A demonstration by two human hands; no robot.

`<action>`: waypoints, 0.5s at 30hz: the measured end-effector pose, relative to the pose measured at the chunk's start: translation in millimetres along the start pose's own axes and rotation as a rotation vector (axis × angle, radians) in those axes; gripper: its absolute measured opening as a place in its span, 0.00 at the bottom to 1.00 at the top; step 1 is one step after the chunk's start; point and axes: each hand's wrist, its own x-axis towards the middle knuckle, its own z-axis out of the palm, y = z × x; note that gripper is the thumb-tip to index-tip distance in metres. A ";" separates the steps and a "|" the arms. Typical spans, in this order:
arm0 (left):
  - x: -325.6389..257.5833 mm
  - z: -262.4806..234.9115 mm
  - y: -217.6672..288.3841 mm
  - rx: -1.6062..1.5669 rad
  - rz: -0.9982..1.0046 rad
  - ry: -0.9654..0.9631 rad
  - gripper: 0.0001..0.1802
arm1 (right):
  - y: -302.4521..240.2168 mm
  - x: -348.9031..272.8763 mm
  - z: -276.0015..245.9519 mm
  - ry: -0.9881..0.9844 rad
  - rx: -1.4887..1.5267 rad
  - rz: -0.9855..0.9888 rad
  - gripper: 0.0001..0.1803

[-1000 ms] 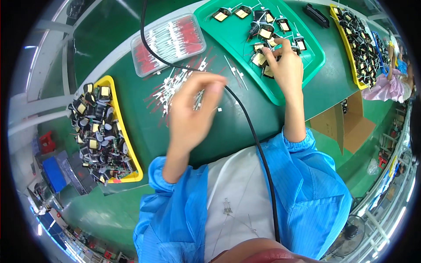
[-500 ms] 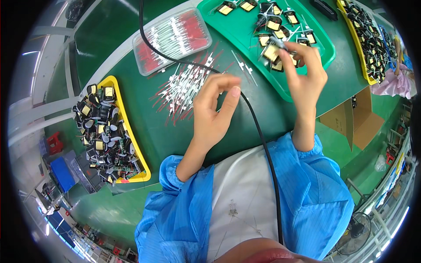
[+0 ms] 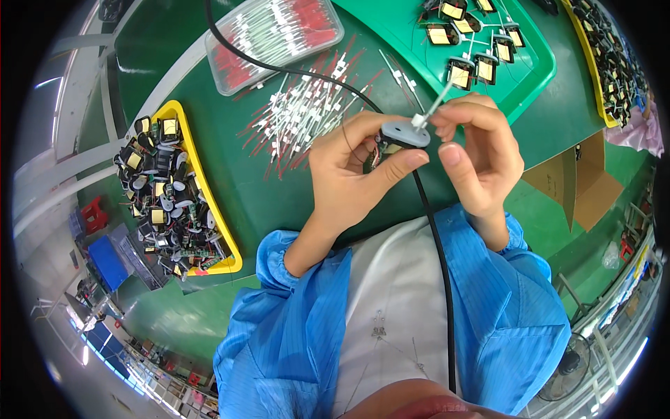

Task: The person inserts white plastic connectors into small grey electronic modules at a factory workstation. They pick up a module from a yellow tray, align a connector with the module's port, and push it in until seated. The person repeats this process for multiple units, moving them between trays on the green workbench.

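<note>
So the left hand [image 3: 352, 174] has a small grey disc-shaped component with a coil of wire under it [image 3: 403, 135] pinched between thumb and forefinger, fingers closed snug round its rim, held up in the air over the near edge of the green table [image 3: 230, 174]. The right hand [image 3: 481, 157] is just at its 3 o'clock side, fingertips pressed together on a thin white-sleeved lead [image 3: 434, 107] that sticks up toward 1 o'clock from the disc. Looks to me like the step in hand is fitting or feeding that sleeved lead onto the part, and the next bit calls for a steady, fine push along the line of the lead while the left keeps the disc from turning.

Room-wise it's tight. A black cable [image 3: 436, 265] runs from 12 o'clock across the table, passes right behind the disc and drops down over the white apron, so any swing of the wrists could snag it. A loose scatter of red and white sleeved wires [image 3: 307, 112] lies on the table at 10 o'clock from the hands, with a clear plastic lidded box of the same wires [image 3: 276, 38] beyond it. The green plastic tray of small yellow-taped transformers [image 3: 530, 66] sits at 1 o'clock, its near edge close to the right knuckles. The yellow tray heaped with black coil parts [image 3: 192, 174] is well apart at 9 o'clock. The freest space is straight back toward the body.
</note>
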 end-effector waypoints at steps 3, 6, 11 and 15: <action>3.3 1.8 1.9 0.150 0.100 -0.084 0.19 | -3.7 0.9 -6.7 0.023 0.155 0.107 0.14; 3.6 3.3 3.0 0.260 0.137 -0.109 0.21 | -4.8 1.3 -10.9 -0.006 0.163 0.176 0.08; 2.2 7.8 -0.4 0.242 0.172 -0.051 0.22 | -8.9 1.0 -6.0 0.069 0.020 0.088 0.04; -1.9 8.0 -2.1 0.268 0.207 -0.015 0.22 | -9.2 -1.2 -2.3 0.076 0.032 0.054 0.04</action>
